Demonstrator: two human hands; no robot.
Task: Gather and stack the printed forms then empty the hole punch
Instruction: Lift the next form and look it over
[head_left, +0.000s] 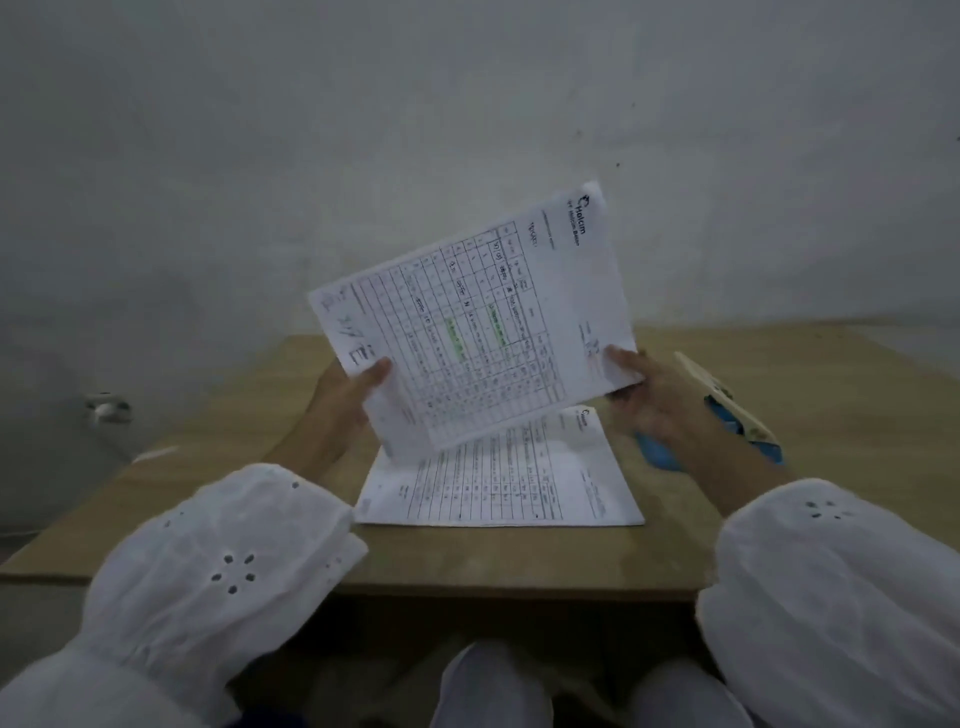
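**Q:** What occupies the centre of the view?

**A:** A sheaf of printed forms (467, 322), raised off the bench (519, 561) and tilted, its letterhead corner pointing to 1 o'clock. The top sheet bears a ruled table with two green-highlighted cells and handwriting near its 8 o'clock corner.

**Q:** How is the sheaf held?

**A:** By both hands. The left hand (337, 400) grips the 8 o'clock edge, with the thumb pressed on the printed face and the fingers closed behind the paper, hidden by it. The right hand (649, 400) grips the 4 o'clock corner in the same way, thumb on top and fingers curled under the edge.

**Q:** Are other forms visible?

**A:** Yes. A flat form (498, 483) lies on the bench at 6 o'clock from the sheaf, and the raised sheets overlap its far edge in this view. Whether it is one sheet or several cannot be told.

**Q:** Where is the hole punch?

**A:** The hole punch (727, 405), a blue body under a pale top lever, stands on the bench at 2 o'clock from the flat form. It is just beyond the right hand, whose wrist hides its middle. Whether the wrist touches it cannot be told.

**Q:** What frames the scene?

**A:** White eyelet sleeves (223, 561) cover both forearms at 7 and 5 o'clock. A grey wall (363, 130) fills the field from 10 to 2 o'clock. A small pale fixture (106, 408) sits at 9 o'clock, too blurred to identify.
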